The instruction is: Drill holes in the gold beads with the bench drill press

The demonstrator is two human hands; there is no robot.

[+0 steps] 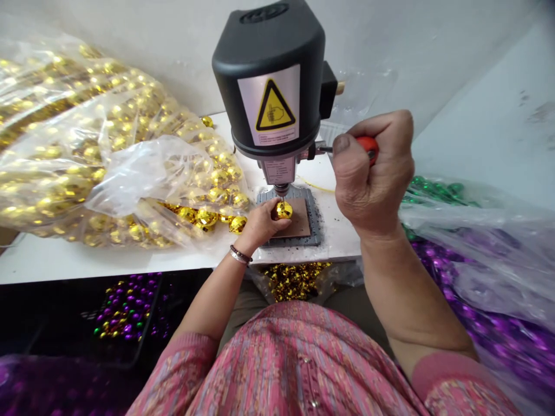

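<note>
gold ball pinched under machine bit, other hand on lever

left grip (pixel 260 222) closed around one shiny faceted gold ball (pixel 284 210), thumb and fingers at its side. ball sits directly under the chuck (pixel 281 189) of a black machine (pixel 269 69), over a brown board (pixel 299 222); thin bit at ball's top, can't tell if it's inside. right grip (pixel 375 173) wrapped round a red handle (pixel 367 149) on a metal lever at the machine's side, raised above the table (pixel 30 266).

board lies on grey base plate (pixel 315 228), dark crumbs around it. yellow warning label (pixel 269 105) on machine front. bracelets (pixel 240 255) on left wrist.

left of machine: big clear plastic bag (pixel 150 167) full of gold balls, a few near its open end; one loose ball (pixel 207 121) behind. below table edge, between the legs: gold pieces (pixel 297 280) in clear plastic. lower left: mixed purple, green, gold beads (pixel 128 306) in a dark container. right side: green beads (pixel 433 189) and purple beads (pixel 477 294) under clear plastic.
</note>
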